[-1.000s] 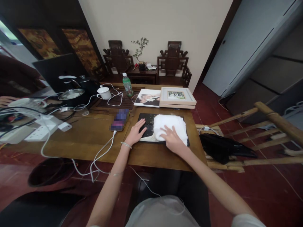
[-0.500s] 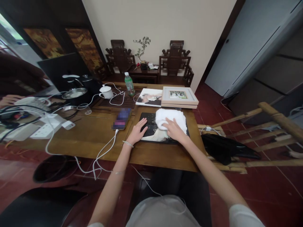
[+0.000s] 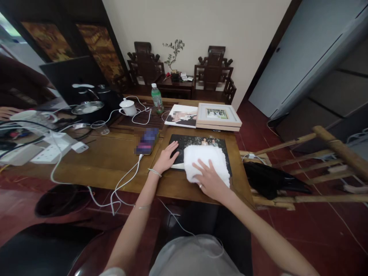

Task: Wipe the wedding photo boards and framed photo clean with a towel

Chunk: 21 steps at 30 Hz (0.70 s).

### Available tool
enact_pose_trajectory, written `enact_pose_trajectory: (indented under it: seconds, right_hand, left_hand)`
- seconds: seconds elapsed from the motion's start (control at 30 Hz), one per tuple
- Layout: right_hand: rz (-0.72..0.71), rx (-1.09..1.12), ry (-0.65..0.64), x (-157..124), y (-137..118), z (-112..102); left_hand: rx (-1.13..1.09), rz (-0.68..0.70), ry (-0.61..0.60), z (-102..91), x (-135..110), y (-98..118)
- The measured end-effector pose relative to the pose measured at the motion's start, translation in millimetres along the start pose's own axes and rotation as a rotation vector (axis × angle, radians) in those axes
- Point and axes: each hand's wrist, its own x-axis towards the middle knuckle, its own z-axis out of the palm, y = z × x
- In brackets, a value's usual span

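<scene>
A dark photo panel (image 3: 181,140), printed with two small figures, lies on the wooden table in front of me. My left hand (image 3: 166,156) rests flat on its left edge, fingers stretched out. Over its lower part is spread a thick white towel (image 3: 191,153), which hides much of the picture and reaches past the near edge. On top of that towel, my right hand (image 3: 209,177) presses down with fingers spread. A phone (image 3: 147,142) on a white cable lies left of the panel.
Behind the panel are a picture frame (image 3: 218,114) and a photo booklet (image 3: 181,115). A green bottle (image 3: 156,99), a lidded white cup (image 3: 128,107), a power strip (image 3: 53,151) and cables are to the left. Another person's hand (image 3: 8,113) shows far left.
My right hand has moved the towel toward me across the panel, uncovering the figures at the top and covering the pale lower area. My left hand stays at the left edge.
</scene>
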Motion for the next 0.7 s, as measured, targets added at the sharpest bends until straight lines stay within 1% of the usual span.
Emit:
enact_pose_trajectory:
  seconds: [0.03,0.1,0.2,0.27,0.37,0.43,0.5,0.57,0.63,0.7]
  right_hand:
    - [-0.023,0.019,-0.003,-8,-3,-2]
    - [-0.044,0.06,-0.007,-18,0,-6]
    - [-0.01,0.096,0.005,-11,20,-10]
    - [0.05,0.081,0.023,6,37,-10]
    - [0.169,0.017,0.053,40,54,-7]
    - [0.242,-0.022,0.068,64,56,-5]
    - [0.263,-0.041,0.069,84,49,-3]
    - [0.2,-0.032,0.049,96,36,1]
    - [0.06,0.004,0.01,100,19,5]
    - [-0.096,0.064,-0.023,93,4,7]
  left_hand:
    - [0.0,0.006,0.0,-0.2,0,0]
    - [-0.004,0.015,-0.001,-0.3,0,1]
    - [-0.012,0.009,0.006,0.7,0,-1]
    - [-0.019,0.009,0.01,1.6,1,-3]
    - [-0.022,0.008,0.003,1.3,1,-2]
    - [-0.034,0.004,0.006,-1.1,0,2]
    - [-0.079,0.024,0.045,-5.2,-2,7]
    - [-0.158,0.063,0.131,-9.6,-3,12]
    - [-0.24,0.083,0.212,-12.9,-5,14]
    - [-0.29,0.08,0.257,-14.2,-6,13]
